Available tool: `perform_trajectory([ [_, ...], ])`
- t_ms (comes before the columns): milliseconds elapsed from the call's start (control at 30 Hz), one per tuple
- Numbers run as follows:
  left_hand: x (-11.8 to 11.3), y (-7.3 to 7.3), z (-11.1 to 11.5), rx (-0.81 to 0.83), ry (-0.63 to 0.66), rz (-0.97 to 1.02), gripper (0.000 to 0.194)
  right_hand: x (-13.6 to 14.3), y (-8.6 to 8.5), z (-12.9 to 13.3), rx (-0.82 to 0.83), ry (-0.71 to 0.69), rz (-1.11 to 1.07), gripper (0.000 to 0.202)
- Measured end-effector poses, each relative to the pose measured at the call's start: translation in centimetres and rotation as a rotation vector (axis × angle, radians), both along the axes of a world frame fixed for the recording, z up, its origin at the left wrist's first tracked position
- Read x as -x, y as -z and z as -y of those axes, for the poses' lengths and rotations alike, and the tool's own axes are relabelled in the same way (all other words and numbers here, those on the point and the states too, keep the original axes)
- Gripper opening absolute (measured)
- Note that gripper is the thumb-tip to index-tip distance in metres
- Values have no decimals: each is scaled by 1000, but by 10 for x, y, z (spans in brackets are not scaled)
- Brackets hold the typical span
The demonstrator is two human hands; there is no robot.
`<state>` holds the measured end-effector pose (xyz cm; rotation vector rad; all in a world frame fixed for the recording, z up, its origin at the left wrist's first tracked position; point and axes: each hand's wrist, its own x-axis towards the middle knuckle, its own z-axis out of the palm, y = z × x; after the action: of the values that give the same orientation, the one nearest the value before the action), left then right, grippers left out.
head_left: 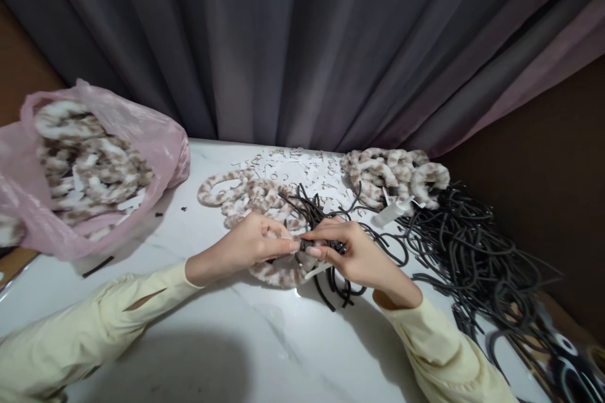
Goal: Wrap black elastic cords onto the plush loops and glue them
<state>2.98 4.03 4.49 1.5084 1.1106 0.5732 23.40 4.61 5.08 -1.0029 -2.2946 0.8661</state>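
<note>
While our left hand [246,244] and right hand [352,255] pinch the black headband [307,244] between fingertips, we judge the fuzzy cover [278,272] beneath them could slip off.

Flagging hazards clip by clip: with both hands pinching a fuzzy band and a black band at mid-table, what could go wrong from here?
1. The left hand and right hand work over a tangled heap of bare black plastic headbands; lifting one may drag others.
2. Small white paper scraps strewn on the white marble table could cling to the brown-and-white fuzzy headband.
3. The stuffed pink plastic bag overhangs the table edge and might slide.
</note>
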Motion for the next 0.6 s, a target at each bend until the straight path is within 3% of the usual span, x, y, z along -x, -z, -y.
perform_trajectory([
  [133,0,3,2,-32,-19,-27,26,7,5,6,-38,148,31,14],
  [267,-3,3,6,-73,-49,-23,24,12,10,9,-38,205,-16,16],
  [600,-5,6,5,2,-74,-2,23,10,17,7,-19,127,-84,16],
])
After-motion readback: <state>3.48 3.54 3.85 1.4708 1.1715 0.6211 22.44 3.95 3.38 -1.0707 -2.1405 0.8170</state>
